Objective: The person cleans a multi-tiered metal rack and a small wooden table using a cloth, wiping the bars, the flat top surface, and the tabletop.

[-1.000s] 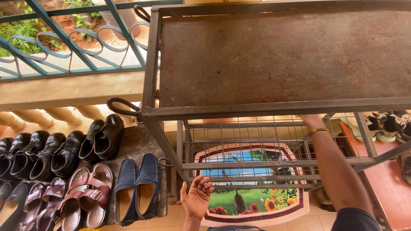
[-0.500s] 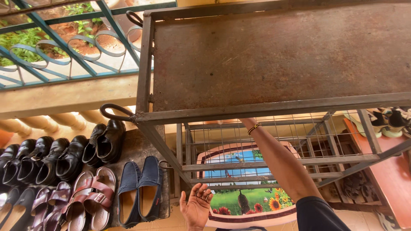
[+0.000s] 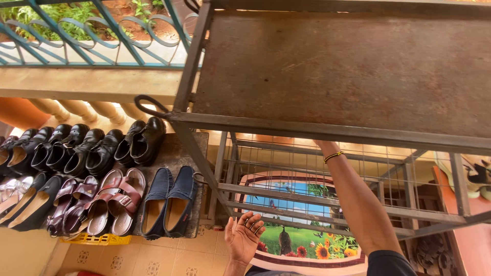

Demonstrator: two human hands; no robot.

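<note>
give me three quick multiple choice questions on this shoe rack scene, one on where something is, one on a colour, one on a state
1. Where does the pair of navy slip-on shoes lie?
A. on the rack's top shelf
B. on the floor mat left of the rack, right of the maroon sandals
C. on the railing

2. What colour is the band on the right wrist?
A. yellow and black
B. white
C. pink

3. How is the left hand held?
A. clenched in a fist
B. wrapped round a shoe
C. open, palm up, fingers curled, holding nothing

Answers: 1 B, the navy pair sits beside the maroon sandals by the metal rack. 2 A, a yellow band with dark marks shows on the wrist under the shelf. 3 C, the palm faces the camera and is empty.
</note>
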